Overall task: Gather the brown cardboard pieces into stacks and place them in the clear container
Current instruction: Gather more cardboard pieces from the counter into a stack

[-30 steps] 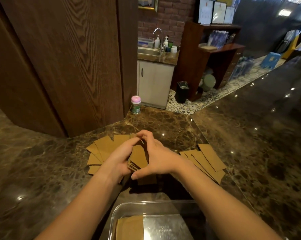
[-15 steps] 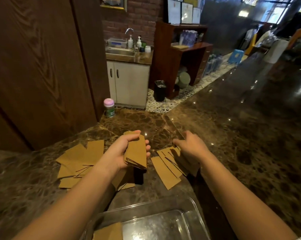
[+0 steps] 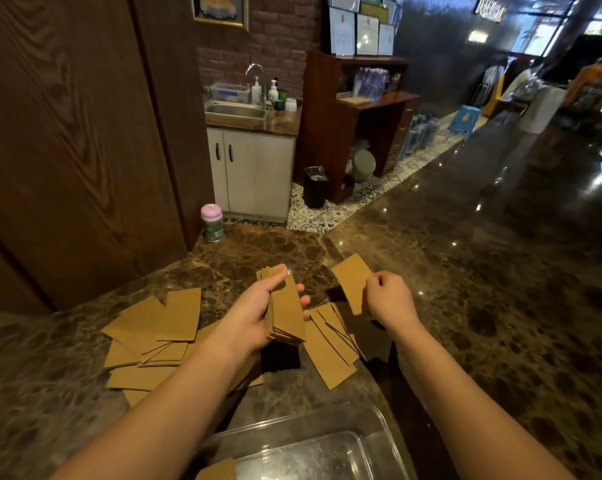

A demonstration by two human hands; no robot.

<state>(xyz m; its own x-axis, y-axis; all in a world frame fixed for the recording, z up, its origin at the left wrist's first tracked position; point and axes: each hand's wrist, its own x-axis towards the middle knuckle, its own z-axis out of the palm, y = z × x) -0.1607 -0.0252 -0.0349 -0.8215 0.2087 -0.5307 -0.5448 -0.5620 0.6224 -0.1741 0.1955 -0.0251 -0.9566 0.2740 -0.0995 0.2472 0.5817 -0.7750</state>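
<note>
My left hand (image 3: 254,315) grips a thick stack of brown cardboard pieces (image 3: 287,315) above the marble counter. My right hand (image 3: 389,297) pinches a single cardboard piece (image 3: 353,284), lifted off the counter and tilted. Loose pieces lie spread to the left (image 3: 157,337), and a smaller fan of pieces (image 3: 330,351) lies between and below my hands. The clear container (image 3: 379,427) stands at the near edge, with the corner of a cardboard piece (image 3: 218,471) showing inside it.
A pink-lidded green jar (image 3: 212,222) stands at the counter's far corner beside the dark wooden panel (image 3: 67,140). The marble counter (image 3: 483,289) runs off to the right. Beyond it are a sink cabinet (image 3: 252,168) and a black bin (image 3: 315,187) on the floor.
My hands have parted: the left keeps the stack, while the right reached to the right-hand pile and lifted one piece off it. The camera view shifted to the right.
</note>
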